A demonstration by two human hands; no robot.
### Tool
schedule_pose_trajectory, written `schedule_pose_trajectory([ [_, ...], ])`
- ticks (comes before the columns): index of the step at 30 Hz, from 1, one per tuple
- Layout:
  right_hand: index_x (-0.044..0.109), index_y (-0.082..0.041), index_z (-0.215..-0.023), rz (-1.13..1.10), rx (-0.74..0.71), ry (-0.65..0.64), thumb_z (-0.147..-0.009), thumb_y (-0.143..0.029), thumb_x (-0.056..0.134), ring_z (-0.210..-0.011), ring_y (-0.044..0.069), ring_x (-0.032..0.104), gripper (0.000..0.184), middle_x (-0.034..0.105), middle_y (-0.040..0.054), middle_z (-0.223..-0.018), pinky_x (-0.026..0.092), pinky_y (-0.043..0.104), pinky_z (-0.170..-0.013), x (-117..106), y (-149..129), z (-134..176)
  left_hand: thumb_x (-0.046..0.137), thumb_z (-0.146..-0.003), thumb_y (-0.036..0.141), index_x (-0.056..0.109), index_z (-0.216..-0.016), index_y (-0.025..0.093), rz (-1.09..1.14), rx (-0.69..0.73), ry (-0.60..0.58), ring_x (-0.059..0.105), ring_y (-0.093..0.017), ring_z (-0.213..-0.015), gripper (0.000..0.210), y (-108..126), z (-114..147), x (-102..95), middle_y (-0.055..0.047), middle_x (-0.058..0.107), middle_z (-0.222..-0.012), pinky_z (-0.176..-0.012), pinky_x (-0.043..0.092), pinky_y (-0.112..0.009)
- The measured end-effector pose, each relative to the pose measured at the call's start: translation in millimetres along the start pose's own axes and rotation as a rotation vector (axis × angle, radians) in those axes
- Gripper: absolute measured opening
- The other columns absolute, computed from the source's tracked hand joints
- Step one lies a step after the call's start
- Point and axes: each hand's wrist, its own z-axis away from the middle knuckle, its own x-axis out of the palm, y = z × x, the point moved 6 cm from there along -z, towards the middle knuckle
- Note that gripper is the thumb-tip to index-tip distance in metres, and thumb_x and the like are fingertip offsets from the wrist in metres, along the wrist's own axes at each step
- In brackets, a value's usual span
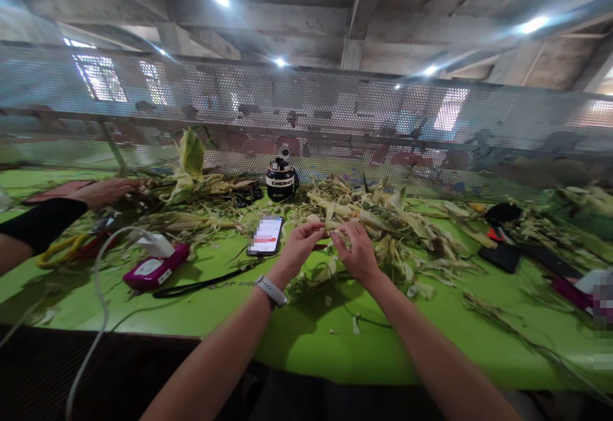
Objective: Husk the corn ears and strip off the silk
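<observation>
My left hand (302, 246), with a light grey watch band on its wrist, pinches a pale strip of corn husk (329, 218) with thumb and fingers. Opposite it, my right hand (355, 252) is closed on the same husk, its fingertips close to the left ones. Exactly how the strip runs between the fingers is partly hidden. Just behind and right of my hands spreads a heap of dry corn husks and leaves (421, 229). Small scraps lie on the green table (306, 351) below.
A phone (265, 236) with its screen lit and a black strap lies left of my hands. Farther left are a magenta power block (156, 267) with a white plug and cable, and a co-worker's hand (103, 192) at another husk pile. A black bottle (281, 178) stands before the perforated screen (325, 121).
</observation>
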Motion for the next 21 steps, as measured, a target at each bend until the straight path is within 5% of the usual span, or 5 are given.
schedule_pose_trajectory([
  [11,0.061,-0.021,-0.078,0.034,-0.115,-0.086,-0.088,-0.024,0.048,-0.085,0.021,0.054,0.017,0.063,0.0072,-0.086,0.044,0.036,-0.079,4,-8,0,0.08,-0.052,0.033,0.07,-0.076,0.018,-0.006,0.05,0.063,0.059,-0.012,-0.068,0.031,0,-3,-5.0,0.0,0.068,-0.072,-0.066,0.046,-0.024],
  [21,0.058,-0.021,-0.07,0.133,-0.155,-0.145,-0.088,-0.019,0.046,-0.076,0.02,0.051,0.022,0.061,0.0061,-0.077,0.041,0.033,-0.073,10,-8,3,0.085,-0.046,0.03,0.065,-0.085,0.016,0.137,-0.071,0.063,0.063,-0.012,-0.071,0.046,-9,-6,-9.0,-0.003,0.072,-0.081,-0.067,0.044,-0.023],
])
